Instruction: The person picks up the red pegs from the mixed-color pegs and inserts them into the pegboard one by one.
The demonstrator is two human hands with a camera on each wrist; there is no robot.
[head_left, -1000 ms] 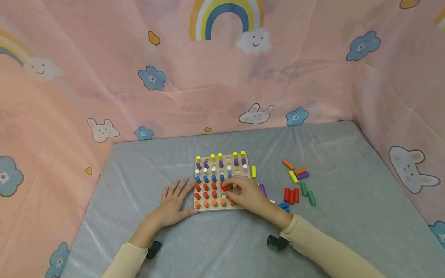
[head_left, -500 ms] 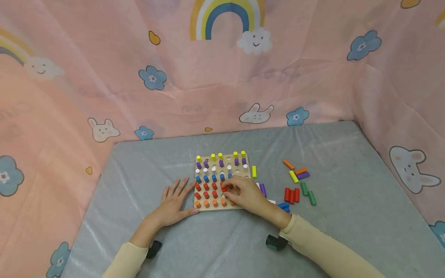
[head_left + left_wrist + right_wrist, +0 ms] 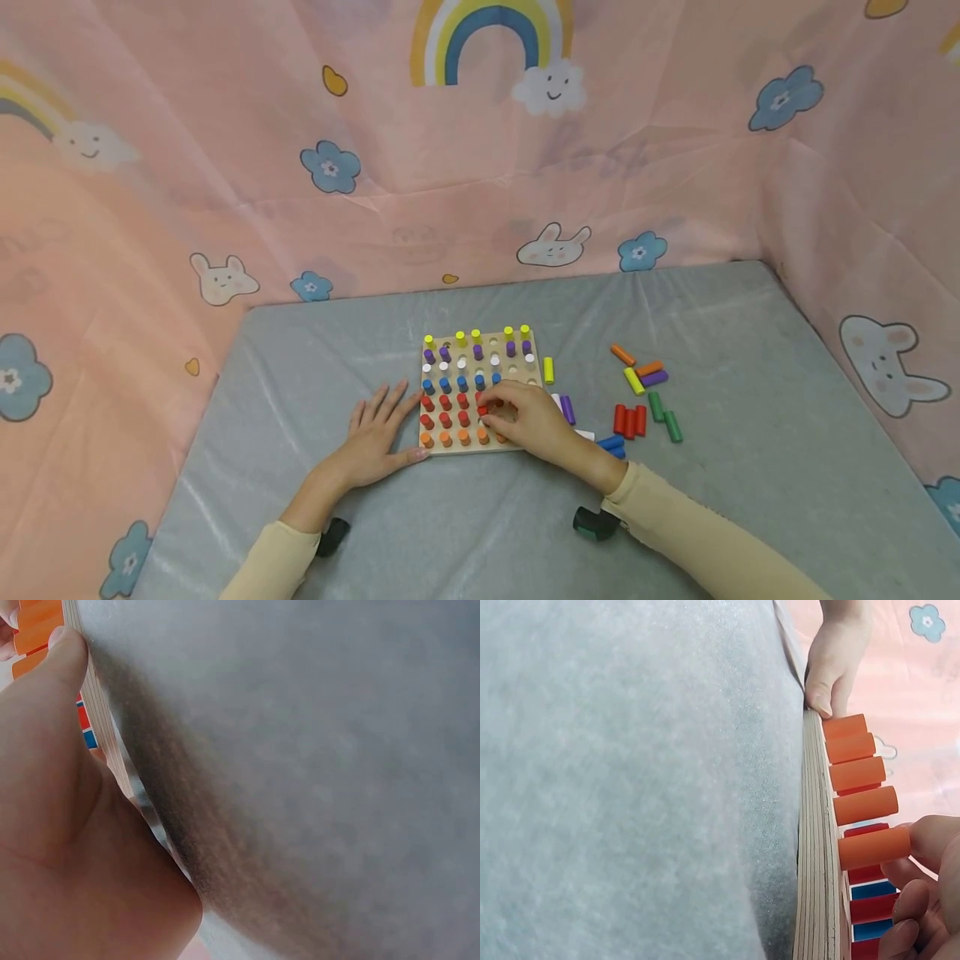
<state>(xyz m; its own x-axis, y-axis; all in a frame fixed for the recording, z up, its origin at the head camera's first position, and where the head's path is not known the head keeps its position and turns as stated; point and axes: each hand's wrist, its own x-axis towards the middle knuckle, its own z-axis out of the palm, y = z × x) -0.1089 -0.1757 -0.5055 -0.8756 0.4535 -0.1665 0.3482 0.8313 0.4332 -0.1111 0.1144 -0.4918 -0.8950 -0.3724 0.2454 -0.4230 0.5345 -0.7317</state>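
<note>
A wooden pegboard (image 3: 442, 450) lies on the table with upright pegs in coloured rows, yellow at the far side through to orange at the near side. My left hand (image 3: 372, 446) rests on the cloth with its fingers spread; its thumb (image 3: 69, 654) and a fingertip touch the board's left edge. Over the board, my right hand (image 3: 534, 419) pinches a red peg (image 3: 482, 410) between thumb and forefinger, just above the front orange row. In the right wrist view, an orange peg (image 3: 875, 848) stands beside those fingers. The held peg's lower end is hidden.
Loose pegs lie right of the board: a yellow peg (image 3: 549, 370), a purple peg (image 3: 567, 409), blue pegs (image 3: 611, 444), red pegs (image 3: 629, 422), green pegs (image 3: 664, 417) and orange pegs (image 3: 622, 355). Grey cloth (image 3: 450, 525) covers the table; a pink curtain (image 3: 420, 183) hangs behind.
The red peg in my right fingers has shifted slightly down and toward the near side, over the hole that showed earlier. My left hand stays in place.
</note>
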